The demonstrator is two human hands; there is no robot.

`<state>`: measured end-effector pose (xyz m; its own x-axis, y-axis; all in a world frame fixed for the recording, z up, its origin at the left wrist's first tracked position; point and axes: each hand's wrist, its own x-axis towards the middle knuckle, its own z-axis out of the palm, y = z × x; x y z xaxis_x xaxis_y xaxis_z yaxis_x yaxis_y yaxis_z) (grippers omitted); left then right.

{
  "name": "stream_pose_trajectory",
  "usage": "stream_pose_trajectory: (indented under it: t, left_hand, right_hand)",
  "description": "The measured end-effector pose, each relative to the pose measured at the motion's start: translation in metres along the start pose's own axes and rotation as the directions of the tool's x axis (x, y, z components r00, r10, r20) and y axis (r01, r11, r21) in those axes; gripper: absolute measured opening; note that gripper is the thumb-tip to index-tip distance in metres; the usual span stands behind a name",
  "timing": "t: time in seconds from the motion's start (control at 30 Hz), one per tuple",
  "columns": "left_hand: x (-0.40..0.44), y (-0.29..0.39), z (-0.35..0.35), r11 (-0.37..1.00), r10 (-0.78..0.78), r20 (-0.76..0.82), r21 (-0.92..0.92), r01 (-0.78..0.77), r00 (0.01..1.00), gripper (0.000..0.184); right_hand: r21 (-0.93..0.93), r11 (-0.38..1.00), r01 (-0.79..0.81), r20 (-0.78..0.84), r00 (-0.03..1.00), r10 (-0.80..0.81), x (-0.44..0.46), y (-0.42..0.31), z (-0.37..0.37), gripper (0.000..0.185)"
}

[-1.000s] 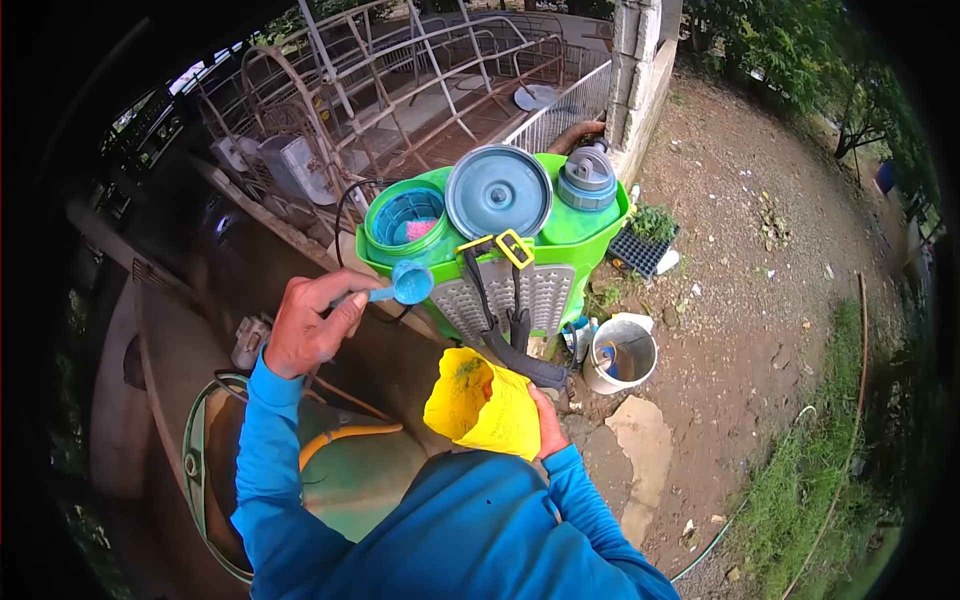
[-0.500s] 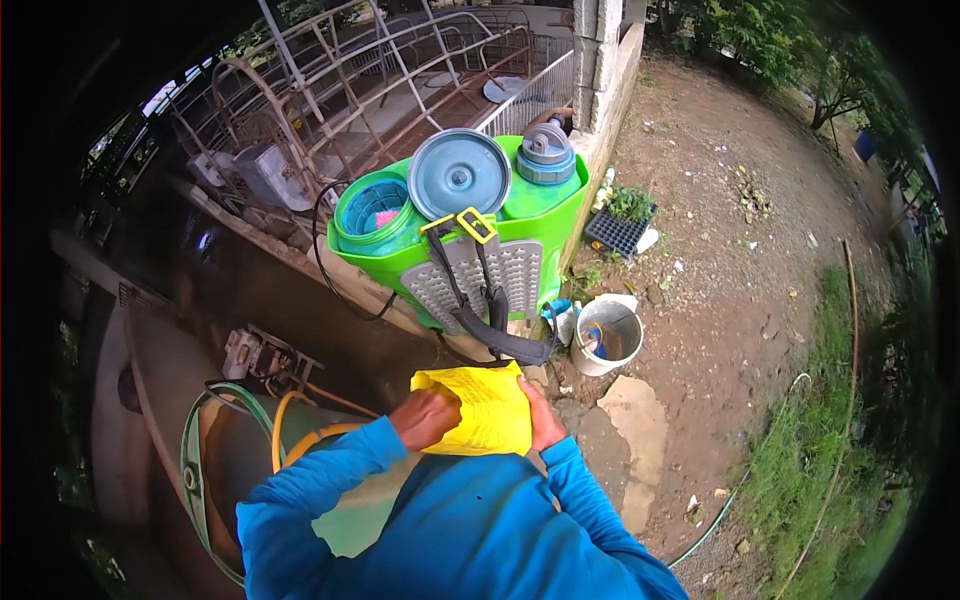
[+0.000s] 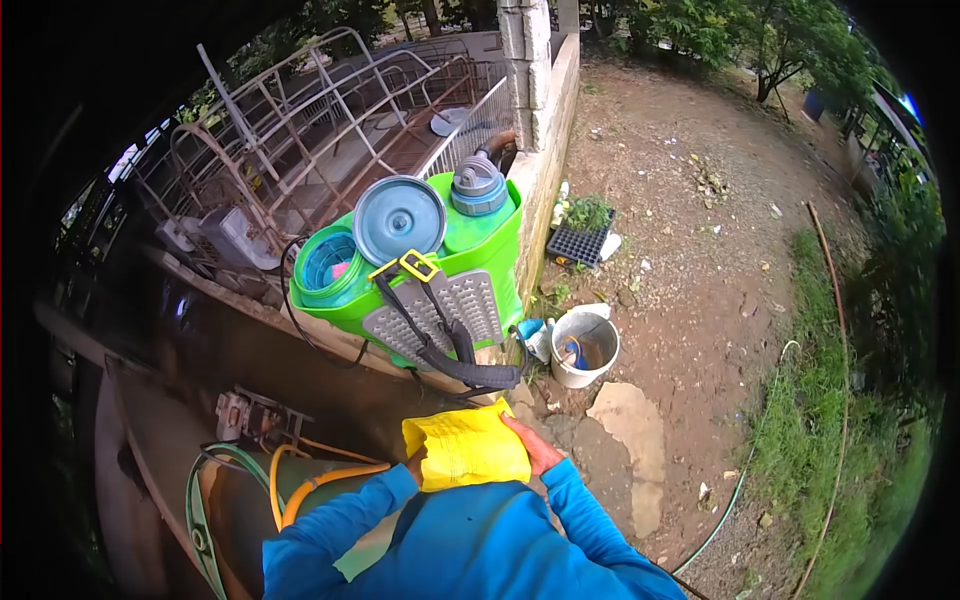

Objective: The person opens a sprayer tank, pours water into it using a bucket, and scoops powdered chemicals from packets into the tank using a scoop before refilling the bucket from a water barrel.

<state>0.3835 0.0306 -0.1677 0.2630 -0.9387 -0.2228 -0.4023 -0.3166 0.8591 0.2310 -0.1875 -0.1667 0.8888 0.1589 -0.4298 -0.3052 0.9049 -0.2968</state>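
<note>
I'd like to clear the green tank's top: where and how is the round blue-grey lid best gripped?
Probably by the upper rim of the round blue-grey lid, coming from above, fingers pinching front and back: the flat disc seems tilted towards the camera, and its top edge shows free, while the yellow plastic buckle sits below.

Your fisheye view bows toward black edges; daylight brightens the dirt yard (image 3: 700,290), while the floor (image 3: 165,335) leftward lies dim.
</note>
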Motion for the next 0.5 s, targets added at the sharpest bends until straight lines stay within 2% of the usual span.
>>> stream_pose_trajectory:
  t: [0.1,0.23,0.33,0.4,0.5]
  left_hand:
    - [0.0,0.001,-0.01,0.91,-0.177,0.07,-0.367,0.19,0.982,0.03]
    - [0.001,0.001,-0.011,0.623,-0.288,0.184,-0.709,0.329,0.94,0.035]
    - [0.0,0.001,-0.008,0.399,-0.305,0.242,-0.846,0.355,0.921,0.038]
    - [-0.003,0.004,-0.008,0.271,-0.316,0.265,-0.895,0.354,0.911,0.041]
    - [-0.008,0.007,-0.013,0.181,-0.333,0.234,-0.935,0.306,0.913,0.044]
  right_hand:
    - [-0.026,0.999,-0.041,-0.026,0.999,0.04,-0.005,-0.001,-0.001,0.056]
    - [-0.077,0.996,-0.047,-0.037,0.998,0.045,-0.006,0.001,-0.009,0.056]
    - [-0.078,0.995,-0.053,-0.045,0.998,0.05,-0.005,0.003,-0.013,0.055]
    - [-0.076,0.997,0.01,-0.043,0.999,-0.013,0.001,0.007,-0.019,0.055]
    - [-0.019,1.0,0.001,-0.052,0.999,-0.002,0.002,0.004,-0.009,0.053]
